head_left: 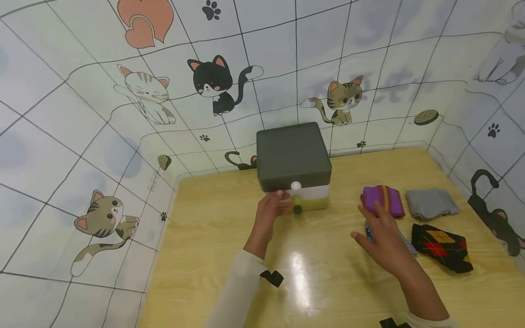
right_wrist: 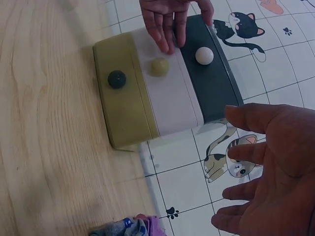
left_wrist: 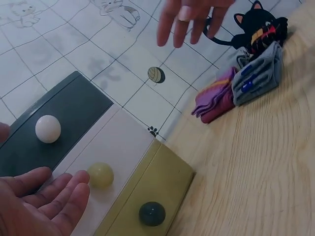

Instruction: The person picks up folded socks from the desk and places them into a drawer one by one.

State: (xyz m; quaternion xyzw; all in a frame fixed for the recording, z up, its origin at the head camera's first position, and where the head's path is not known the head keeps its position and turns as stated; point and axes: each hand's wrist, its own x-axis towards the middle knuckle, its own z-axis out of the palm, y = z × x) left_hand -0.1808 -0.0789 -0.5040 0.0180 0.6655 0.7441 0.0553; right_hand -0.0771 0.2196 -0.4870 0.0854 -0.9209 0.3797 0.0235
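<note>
My left hand (head_left: 268, 209), fingers loosely extended, is beside the yellowish knob (left_wrist: 101, 175) of the drawer box (head_left: 293, 155) on the surface (head_left: 213, 237) — my right hand (head_left: 385, 239), fingers spread, hovers near the folded purple cloth (head_left: 391, 200).

"Where does the left arm (head_left: 238, 294) point, seen from the head?"
"Toward one o'clock; the left grip (head_left: 270, 206) is relaxed, its fingers (left_wrist: 74, 206) loosely extended."
"And the right arm (head_left: 424, 291)?"
"Toward eleven o'clock, the right grip (head_left: 385, 241) spread, thumb (head_left: 364, 242) jutting toward ten."
"Touching each other?"
"Well apart."
</note>
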